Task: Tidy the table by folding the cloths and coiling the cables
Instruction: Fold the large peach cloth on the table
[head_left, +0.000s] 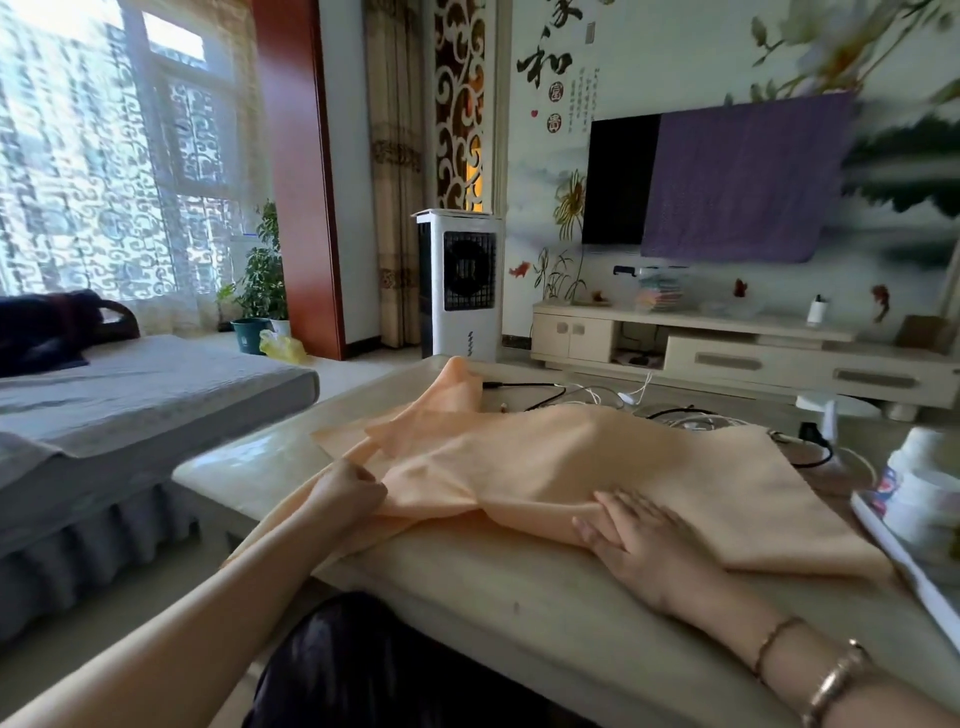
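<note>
The peach cloth (571, 467) is lying crumpled across the middle of the table (493, 613), its far tip pointing toward 12 o'clock and its left end spilling over the table's edge at 9 o'clock. It looks thin, light and limp, so it will likely be sagging and creasing wherever it is not supported; corners and hems are the sensible places to hold.

The left hand (345, 493) is pinching a bunched edge of the cloth at about 9 o'clock, fingers curled round the fabric. The right hand (639, 540) is lying flat, fingers straight, pressing the near edge down at roughly 5 o'clock, which should be keeping the slippery-looking fabric from sliding on the smooth tabletop.

Beyond the cloth, from 12 to 2 o'clock, black and white cables (571, 395) are sprawling loose, partly under the fabric, so a lifted fold may be dragging them. At 3 o'clock a white jar (930, 488) is standing near the cloth's right corner, tightening room there. Bare tabletop is showing at 6 o'clock, near the person.
</note>
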